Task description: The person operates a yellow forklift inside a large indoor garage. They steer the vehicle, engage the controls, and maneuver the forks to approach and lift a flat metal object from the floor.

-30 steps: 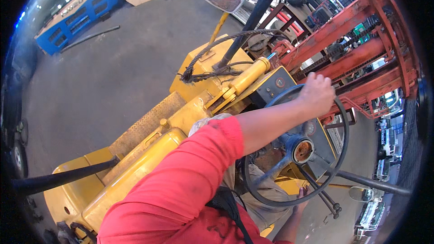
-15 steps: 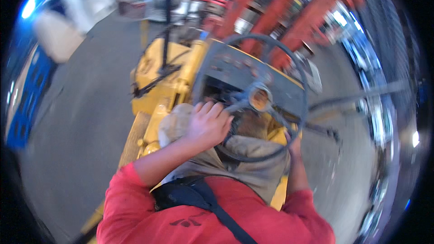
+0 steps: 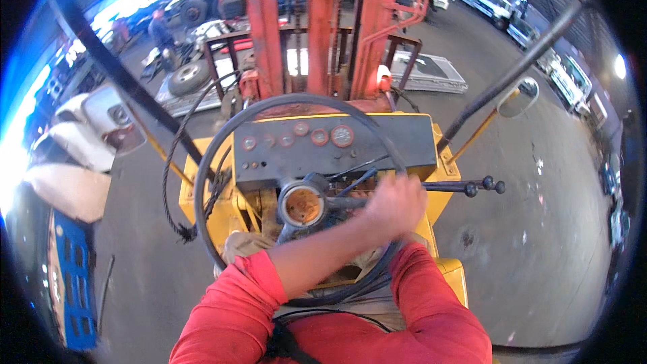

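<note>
The left forearm, bare below a pushed-up red sleeve, reaches across the body to the right, its blurred left hand (image 3: 397, 203) seemingly curled closed, while the right arm shows only a red sleeve near.

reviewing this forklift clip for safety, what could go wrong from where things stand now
Only one hand shows on the steering wheel: the left hand, reaching across to its right side and blurred. The right hand is hidden, so control may be weaker. The red mast blocks much of the view ahead. A loose tyre and parked vehicles lie close by, so a wide swing might clip them.
</note>
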The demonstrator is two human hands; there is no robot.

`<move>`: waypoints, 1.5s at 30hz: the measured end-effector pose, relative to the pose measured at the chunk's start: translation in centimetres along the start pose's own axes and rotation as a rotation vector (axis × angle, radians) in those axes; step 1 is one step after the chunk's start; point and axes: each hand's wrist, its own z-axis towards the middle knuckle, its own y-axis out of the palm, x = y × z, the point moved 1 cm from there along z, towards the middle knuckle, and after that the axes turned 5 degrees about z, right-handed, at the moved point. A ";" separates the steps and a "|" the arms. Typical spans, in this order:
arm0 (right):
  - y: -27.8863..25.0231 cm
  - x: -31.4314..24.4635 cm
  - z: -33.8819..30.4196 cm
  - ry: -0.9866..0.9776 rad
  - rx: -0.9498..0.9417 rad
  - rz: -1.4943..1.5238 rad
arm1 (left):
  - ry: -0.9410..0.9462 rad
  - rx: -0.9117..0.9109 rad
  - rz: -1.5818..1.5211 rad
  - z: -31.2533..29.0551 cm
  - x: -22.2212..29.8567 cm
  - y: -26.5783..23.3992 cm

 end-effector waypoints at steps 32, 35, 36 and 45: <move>-2.1 -0.2 0.4 -0.021 -0.326 0.058 | -0.791 0.426 0.373 -7.4 -22.6 -9.2; -2.2 0.7 0.4 0.020 -0.322 0.041 | -0.782 0.104 0.256 -0.2 -19.2 -8.5; -2.1 0.9 0.4 0.027 -0.321 0.028 | -0.709 -0.124 0.283 2.0 -18.5 -8.0; -1.4 3.2 -2.7 0.097 -0.291 0.044 | -0.227 0.161 -0.029 2.0 -0.4 4.4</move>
